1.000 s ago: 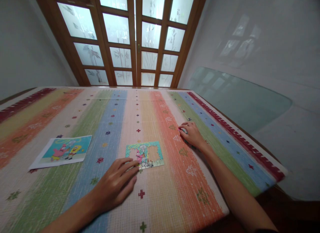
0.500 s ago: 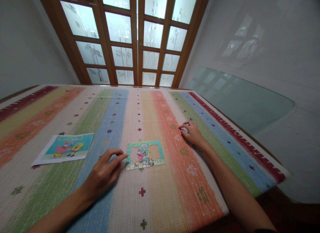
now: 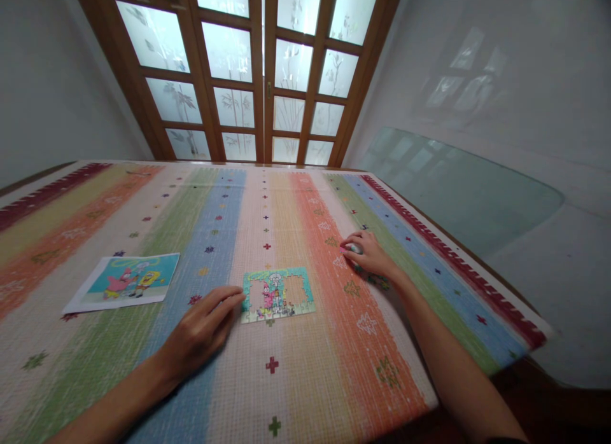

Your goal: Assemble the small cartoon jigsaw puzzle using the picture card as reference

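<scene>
A partly assembled jigsaw puzzle (image 3: pixel 274 304) with cartoon figures lies on the striped tablecloth, with gaps left and right of its middle figures. At its left edge is my left hand (image 3: pixel 203 323), fingers drawn together and fingertips touching the border. Farther right, my right hand (image 3: pixel 370 253) is closed in a pinch on a small puzzle piece, a pinkish bit of which shows at the fingertips. Its palm side is partly hidden, and I cannot tell whether more pieces lie beneath it.
To the left lies a printed reference picture (image 3: pixel 131 282) of the same cartoon figures. The striped tablecloth (image 3: pixel 243 393) covers the table. Beyond its far edge stand wooden doors (image 3: pixel 262 113) with frosted panes, and a glass panel (image 3: pixel 458 183) is at the right wall.
My left hand's fingers have closed together at the puzzle's left edge, where a gap showed between them before. My right hand has barely shifted, its fingertips still pinched.
</scene>
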Action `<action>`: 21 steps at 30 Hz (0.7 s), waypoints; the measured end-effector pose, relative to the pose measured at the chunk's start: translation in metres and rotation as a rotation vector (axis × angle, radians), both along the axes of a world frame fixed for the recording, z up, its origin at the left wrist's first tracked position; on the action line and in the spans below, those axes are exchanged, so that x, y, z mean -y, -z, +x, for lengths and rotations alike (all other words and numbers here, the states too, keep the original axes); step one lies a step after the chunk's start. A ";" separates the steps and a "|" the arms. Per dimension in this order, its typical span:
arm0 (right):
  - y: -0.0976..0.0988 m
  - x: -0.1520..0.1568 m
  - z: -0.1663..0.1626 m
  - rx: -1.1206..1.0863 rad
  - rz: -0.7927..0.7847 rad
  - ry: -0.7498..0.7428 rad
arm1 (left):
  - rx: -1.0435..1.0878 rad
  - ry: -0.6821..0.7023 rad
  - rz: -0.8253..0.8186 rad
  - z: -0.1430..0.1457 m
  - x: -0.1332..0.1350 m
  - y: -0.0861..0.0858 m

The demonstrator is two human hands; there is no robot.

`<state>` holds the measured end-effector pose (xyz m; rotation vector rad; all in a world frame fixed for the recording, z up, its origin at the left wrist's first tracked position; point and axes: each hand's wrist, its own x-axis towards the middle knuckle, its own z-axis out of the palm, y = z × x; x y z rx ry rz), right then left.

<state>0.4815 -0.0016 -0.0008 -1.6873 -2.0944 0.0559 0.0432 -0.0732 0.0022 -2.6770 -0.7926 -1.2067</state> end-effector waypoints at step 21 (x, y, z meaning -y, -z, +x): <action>-0.024 0.010 -0.021 -0.205 -0.158 -0.095 | 0.056 0.087 -0.106 0.003 -0.001 0.002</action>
